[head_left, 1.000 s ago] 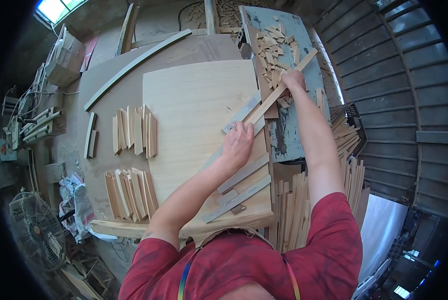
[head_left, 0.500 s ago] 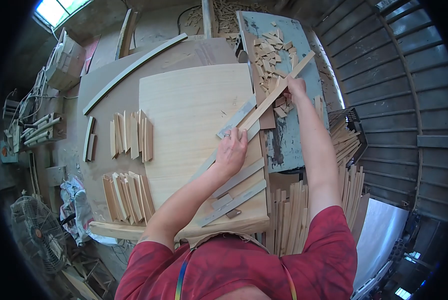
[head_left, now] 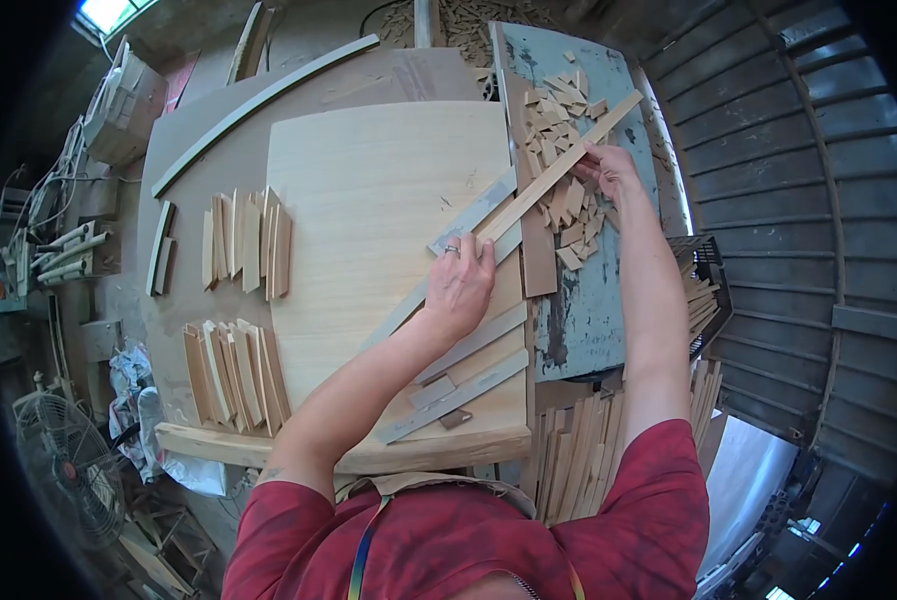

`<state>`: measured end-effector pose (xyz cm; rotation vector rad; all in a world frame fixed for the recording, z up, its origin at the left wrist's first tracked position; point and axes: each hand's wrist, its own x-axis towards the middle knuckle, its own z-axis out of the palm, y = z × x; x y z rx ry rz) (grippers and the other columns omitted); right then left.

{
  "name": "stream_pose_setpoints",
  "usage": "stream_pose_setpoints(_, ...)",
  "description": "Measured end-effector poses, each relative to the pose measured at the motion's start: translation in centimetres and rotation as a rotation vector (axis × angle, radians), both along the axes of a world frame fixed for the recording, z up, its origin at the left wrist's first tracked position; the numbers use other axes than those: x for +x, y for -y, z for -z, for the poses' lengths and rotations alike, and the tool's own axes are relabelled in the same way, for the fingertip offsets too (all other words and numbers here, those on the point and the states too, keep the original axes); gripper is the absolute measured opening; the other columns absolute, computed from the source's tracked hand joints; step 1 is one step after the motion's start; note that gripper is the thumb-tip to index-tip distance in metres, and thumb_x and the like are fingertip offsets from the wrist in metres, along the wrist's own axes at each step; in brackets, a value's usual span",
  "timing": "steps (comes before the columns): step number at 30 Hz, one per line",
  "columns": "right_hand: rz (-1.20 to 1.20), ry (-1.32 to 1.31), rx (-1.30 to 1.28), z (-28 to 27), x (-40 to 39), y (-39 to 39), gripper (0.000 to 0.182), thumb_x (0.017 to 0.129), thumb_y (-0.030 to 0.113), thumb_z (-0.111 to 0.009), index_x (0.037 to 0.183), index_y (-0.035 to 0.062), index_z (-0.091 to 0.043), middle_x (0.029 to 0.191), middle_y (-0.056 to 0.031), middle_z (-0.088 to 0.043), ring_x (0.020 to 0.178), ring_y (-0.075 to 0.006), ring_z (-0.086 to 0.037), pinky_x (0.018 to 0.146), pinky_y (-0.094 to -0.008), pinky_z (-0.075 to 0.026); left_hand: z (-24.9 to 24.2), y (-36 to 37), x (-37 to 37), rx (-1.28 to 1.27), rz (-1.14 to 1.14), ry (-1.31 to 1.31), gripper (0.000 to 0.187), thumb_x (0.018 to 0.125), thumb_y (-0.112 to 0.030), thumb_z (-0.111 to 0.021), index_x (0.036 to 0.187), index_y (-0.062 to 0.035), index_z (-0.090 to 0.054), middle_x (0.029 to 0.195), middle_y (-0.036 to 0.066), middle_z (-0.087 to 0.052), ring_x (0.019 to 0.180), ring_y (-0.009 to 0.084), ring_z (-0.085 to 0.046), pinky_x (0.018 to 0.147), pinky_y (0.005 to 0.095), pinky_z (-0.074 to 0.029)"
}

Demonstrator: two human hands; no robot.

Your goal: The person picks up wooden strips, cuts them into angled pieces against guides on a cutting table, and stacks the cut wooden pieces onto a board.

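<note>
A long pale wooden strip (head_left: pixel 553 178) lies diagonally from the panel across to the blue-grey surface. My left hand (head_left: pixel 460 288), with a ring on one finger, is closed over its near end and presses it down by the guide strips. Farther along, my right hand (head_left: pixel 610 170) has its thumb and fingers at the strip's edge, near the far end. A grey-faced guide strip (head_left: pixel 473 210) lies on the upper side of the wooden strip, and another guide strip (head_left: pixel 400 312) runs below, partly under my left hand. Both rest on a pale wooden panel (head_left: pixel 368 190).
Small wood offcuts (head_left: pixel 568 200) are heaped on the blue-grey surface (head_left: pixel 593 335). Two bundles of cut pieces (head_left: pixel 248 245) stand on the left of the table. Long strips (head_left: pixel 578 455) stand upright by my right side, near a black crate (head_left: pixel 708 290). A fan (head_left: pixel 68 465) is at lower left.
The view has shifted slightly. My right hand has slid a little outward along the strip, its fingers looser. More offcuts show under the strip. My left hand stays at the near end.
</note>
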<state>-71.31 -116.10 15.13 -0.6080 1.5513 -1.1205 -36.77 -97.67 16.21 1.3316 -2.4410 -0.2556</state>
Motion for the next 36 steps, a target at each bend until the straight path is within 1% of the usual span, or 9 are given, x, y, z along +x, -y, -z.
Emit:
stream_pose_setpoints(12,0.048,-0.029,-0.158,-0.1,-1.2,-1.8,0.018,0.1,0.015,-0.069,0.109,-0.0002,-0.069,0.101,-0.0114,-0.075,0.088,-0.0232,-0.074,0.075,-0.0351,-0.061,0.9,-0.5,0.0,-0.18,0.01,-0.038,0.035,0.084,-0.005,-0.061,0.116,0.007,-0.063,0.099,0.021,-0.059,0.095,0.0333,-0.062,0.079,0.0398,-0.054)
stream_pose_setpoints(15,0.122,0.025,-0.248,-2.0,-2.9,-5.9,0.016,0.1,0.017,-0.069,0.108,0.003,-0.069,0.099,-0.0083,-0.074,0.087,-0.0209,-0.072,0.074,-0.0334,-0.059,1.3,-0.3,0.1,-0.081,0.003,-0.006,0.045,0.085,-0.012,-0.067,0.127,0.0023,-0.062,0.113,0.023,-0.058,0.103,0.0374,-0.062,0.081,0.044,-0.055)
stream_pose_setpoints(20,0.006,0.071,-0.36,-5.7,-3.4,-18.4,0.019,0.105,0.022,-0.062,0.116,0.0065,-0.067,0.101,-0.0047,-0.071,0.092,-0.0186,-0.069,0.086,-0.0344,-0.055,1.5,-0.1,0.0,-0.076,0.009,0.02,0.045,0.084,-0.013,-0.068,0.126,0.002,-0.063,0.111,0.023,-0.059,0.103,0.0378,-0.062,0.083,0.0448,-0.054)
stream_pose_setpoints(24,0.062,0.218,-0.379,-7.4,1.2,-28.4,0.026,0.108,0.02,-0.054,0.122,0.0001,-0.063,0.118,-0.0119,-0.071,0.109,-0.0246,-0.068,0.099,-0.0409,-0.053,1.5,0.1,0.0,-0.083,0.02,0.011,0.046,0.083,-0.014,-0.069,0.125,0.0013,-0.064,0.109,0.022,-0.06,0.103,0.0377,-0.062,0.084,0.0451,-0.054)
stream_pose_setpoints(26,-0.077,0.317,-0.475,-6.5,2.8,-31.3,0.033,0.108,0.016,-0.051,0.132,-0.0049,-0.059,0.128,-0.019,-0.068,0.123,-0.0311,-0.064,0.109,-0.0447,-0.05,1.4,0.3,0.1,-0.066,0.023,0.024,0.046,0.082,-0.016,-0.07,0.124,0.0007,-0.064,0.109,0.022,-0.061,0.104,0.0376,-0.062,0.085,0.045,-0.054)
stream_pose_setpoints(27,-0.07,0.319,-0.476,-6.4,4.1,-31.9,0.033,0.108,0.016,-0.051,0.132,-0.0049,-0.059,0.128,-0.019,-0.068,0.123,-0.0311,-0.064,0.109,-0.0447,-0.05,1.2,0.5,0.1,-0.06,0.024,0.033,0.046,0.082,-0.016,-0.07,0.124,0.0005,-0.065,0.109,0.022,-0.061,0.104,0.0375,-0.062,0.085,0.0449,-0.054)
stream_pose_setpoints(30,-0.046,0.321,-0.487,-5.9,8.2,-31.8,0.041,0.107,0.012,-0.051,0.143,-0.0075,-0.051,0.14,-0.0223,-0.061,0.135,-0.0358,-0.056,0.114,-0.0462,-0.046,0.7,0.6,0.0,-0.042,0.027,0.039,0.047,0.081,-0.017,-0.071,0.124,-0.0002,-0.065,0.109,0.021,-0.061,0.105,0.037,-0.062,0.086,0.0448,-0.054)
stream_pose_setpoints(32,-0.062,0.438,-0.494,-4.6,9.9,-30.2,0.046,0.106,0.009,-0.051,0.148,-0.0095,-0.046,0.148,-0.0218,-0.055,0.143,-0.0347,-0.048,0.119,-0.0451,-0.039,0.6,0.8,0.1,-0.032,0.026,0.047,0.047,0.081,-0.017,-0.071,0.124,-0.0005,-0.065,0.109,0.021,-0.062,0.105,0.0368,-0.062,0.086,0.0447,-0.054)
stream_pose_setpoints(36,-0.091,0.478,-0.487,-4.0,12.4,-24.7,0.046,0.105,0.006,-0.052,0.147,-0.011,-0.046,0.152,-0.0196,-0.052,0.145,-0.0306,-0.047,0.122,-0.041,-0.035,-0.1,0.8,0.1,0.02,0.016,0.022,0.046,0.082,-0.018,-0.072,0.125,-0.0014,-0.065,0.113,0.022,-0.062,0.109,0.0376,-0.062,0.088,0.0457,-0.054)
